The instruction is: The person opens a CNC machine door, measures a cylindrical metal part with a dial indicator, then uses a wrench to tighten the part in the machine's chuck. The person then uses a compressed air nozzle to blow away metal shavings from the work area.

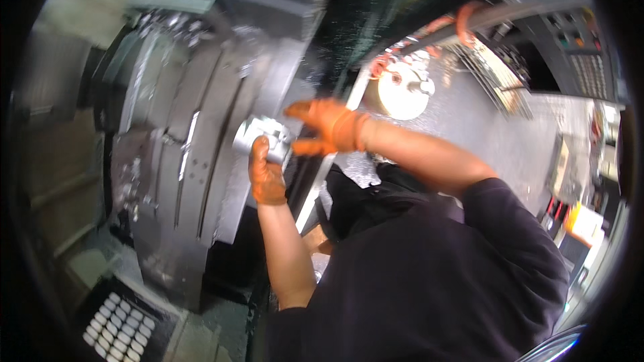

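Observation:
A silvery machined metal part (251, 135), roughly cylindrical with a stepped face, is held by my left hand (270, 177). That hand wears an orange glove, and its thumb presses against the near side of the part. Its other fingers are mostly hidden behind the metal. My right hand (329, 126), also gloved in orange, comes in from the right with its fingers spread around the part's right side. Motion blurs the fingertips, so I cannot tell whether they touch it. Both hands are above the right edge of the slotted machine table (221, 154).
Metal chips (178, 30) lie at the table's far end. A panel of pale rounded keys (117, 328) is at the lower left. Beyond the machine's sill stand a round pale-topped drum (402, 94), an orange hose (464, 23) and a control panel (583, 60).

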A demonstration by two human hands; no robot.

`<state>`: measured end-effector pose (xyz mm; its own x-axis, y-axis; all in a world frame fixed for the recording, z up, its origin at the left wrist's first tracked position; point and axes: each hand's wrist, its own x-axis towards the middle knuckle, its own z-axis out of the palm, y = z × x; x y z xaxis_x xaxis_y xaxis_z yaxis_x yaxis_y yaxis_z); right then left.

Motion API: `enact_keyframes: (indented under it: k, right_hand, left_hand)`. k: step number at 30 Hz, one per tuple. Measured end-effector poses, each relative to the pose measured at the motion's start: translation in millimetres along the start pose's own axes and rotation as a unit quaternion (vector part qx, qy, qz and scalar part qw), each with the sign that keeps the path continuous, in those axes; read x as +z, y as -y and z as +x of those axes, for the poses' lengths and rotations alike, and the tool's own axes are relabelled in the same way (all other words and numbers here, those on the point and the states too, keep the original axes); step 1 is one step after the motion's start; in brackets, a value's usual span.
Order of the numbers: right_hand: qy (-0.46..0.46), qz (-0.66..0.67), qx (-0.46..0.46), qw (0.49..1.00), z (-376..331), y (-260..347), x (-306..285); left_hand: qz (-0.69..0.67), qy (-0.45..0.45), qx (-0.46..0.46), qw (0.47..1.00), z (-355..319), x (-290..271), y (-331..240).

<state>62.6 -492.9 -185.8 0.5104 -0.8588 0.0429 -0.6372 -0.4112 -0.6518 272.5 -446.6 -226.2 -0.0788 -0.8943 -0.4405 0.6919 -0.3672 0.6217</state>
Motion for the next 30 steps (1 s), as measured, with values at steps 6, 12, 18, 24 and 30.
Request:
enact_keyframes:
  k: [6,12,18,24,30]
  right_hand:
    - [0.035,0.129,0.163,0.977,-146.5,-49.3,-7.2]
    - [-0.001,0.235,0.422,0.876,-277.4,-181.8,18.5]
    - [-0.247,0.504,0.576,0.595,-414.9,-396.6,124.0]
    - [-0.36,0.658,0.531,0.394,-432.9,-496.4,186.9]
    - [-0.153,0.856,0.429,0.246,-511.8,-700.0,184.7]
  left_hand:
    - [0.003,0.051,-0.182,0.982,-38.1,61.9,105.1]
    - [0.248,-0.112,-0.227,0.935,-72.1,-4.5,280.7]
    - [0.399,-0.235,-0.282,0.84,-268.2,-125.2,355.7]
    - [0.592,-0.238,-0.456,0.62,-503.4,-212.2,378.8]
    - [0.492,-0.371,-0.54,0.573,-449.5,-123.1,372.2]
